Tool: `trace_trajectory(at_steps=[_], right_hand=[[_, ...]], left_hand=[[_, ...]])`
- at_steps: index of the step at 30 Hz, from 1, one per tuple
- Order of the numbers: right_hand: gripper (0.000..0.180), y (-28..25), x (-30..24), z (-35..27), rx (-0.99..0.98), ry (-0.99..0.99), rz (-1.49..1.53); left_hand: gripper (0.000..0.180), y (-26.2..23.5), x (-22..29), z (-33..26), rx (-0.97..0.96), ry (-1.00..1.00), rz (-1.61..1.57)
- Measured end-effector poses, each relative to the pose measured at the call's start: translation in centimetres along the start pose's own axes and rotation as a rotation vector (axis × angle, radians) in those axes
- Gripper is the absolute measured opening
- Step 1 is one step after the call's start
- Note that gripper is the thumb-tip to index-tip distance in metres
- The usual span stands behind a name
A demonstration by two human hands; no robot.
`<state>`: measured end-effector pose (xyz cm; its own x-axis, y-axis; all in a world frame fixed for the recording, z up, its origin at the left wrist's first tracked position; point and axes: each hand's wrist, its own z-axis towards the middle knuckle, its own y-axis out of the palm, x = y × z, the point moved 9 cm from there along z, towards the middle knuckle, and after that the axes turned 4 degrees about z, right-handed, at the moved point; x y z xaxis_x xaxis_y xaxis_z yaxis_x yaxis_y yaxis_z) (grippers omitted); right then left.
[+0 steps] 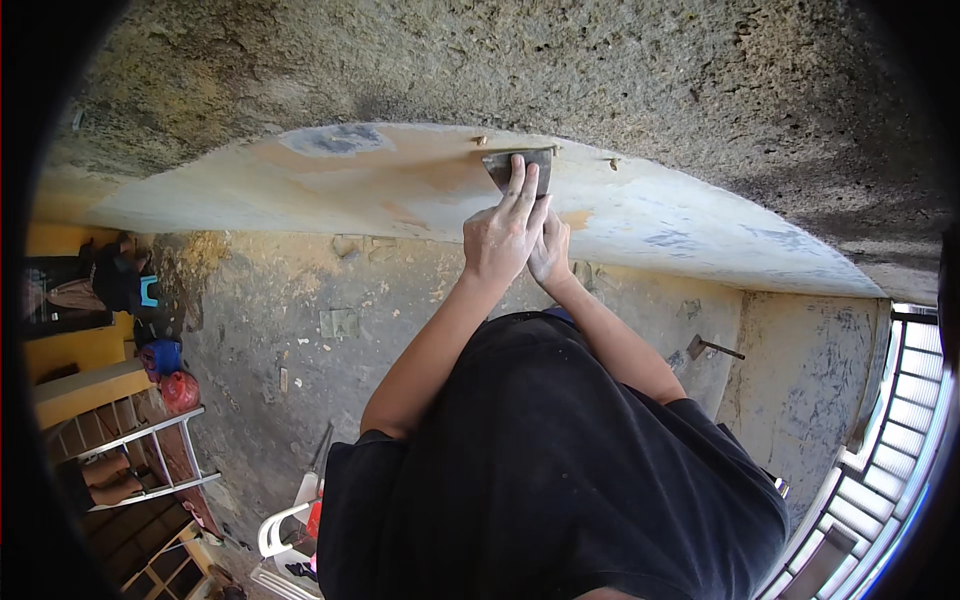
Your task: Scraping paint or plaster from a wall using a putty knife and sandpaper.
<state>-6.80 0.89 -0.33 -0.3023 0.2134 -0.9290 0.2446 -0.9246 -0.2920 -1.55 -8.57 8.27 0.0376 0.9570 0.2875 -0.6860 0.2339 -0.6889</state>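
Note:
In front of me is a scraper [541, 172] with a wide, dark metal blade, its edge up against the pale painted wall [360, 195]. My left hand [500, 240] holds it, two fingers stretched flat along the blade and the others curled. Just beside it, my right hand [551, 252] is closed around the lower part of the scraper. Both hands hide the handle. White dust marks my fingers. Small fittings [481, 140] stick out of the wall near the blade.
Rough, bare concrete [560, 70] borders the pale surface. Below lies a stained grey floor [290, 330] with a long-handled scraper [712, 348] at right. A white plastic chair [285, 530], a metal ladder [165, 430], a red bag [180, 391] and another person's legs [107, 478] are at left.

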Motion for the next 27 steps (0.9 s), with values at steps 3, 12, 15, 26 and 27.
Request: trace_trajectory(at_steps=[3,12,15,26,27], right_hand=[[0.025,-0.4,-1.5,0.5,-0.030,-0.060,-0.009],[0.027,-5.4,-4.3,-3.3,-0.210,-0.139,-0.176],[0.022,-8.1,-4.2,-3.7,-0.357,0.344,-0.077],[0.036,-11.7,-6.0,0.2,-0.331,0.250,-0.298],[0.036,-12.0,-6.1,0.3,-0.335,0.250,-0.299]], left_hand=[[0.057,0.0,-0.1,0.3,-0.024,-0.034,-0.017],[0.060,2.2,-0.5,-2.5,-0.229,-0.344,-0.370],[0.064,3.4,2.3,-2.2,-0.301,-0.370,-0.577],[0.066,4.9,4.1,-0.7,-0.382,-0.619,-0.782],[0.065,4.8,4.3,-0.5,-0.366,-0.591,-0.774]])
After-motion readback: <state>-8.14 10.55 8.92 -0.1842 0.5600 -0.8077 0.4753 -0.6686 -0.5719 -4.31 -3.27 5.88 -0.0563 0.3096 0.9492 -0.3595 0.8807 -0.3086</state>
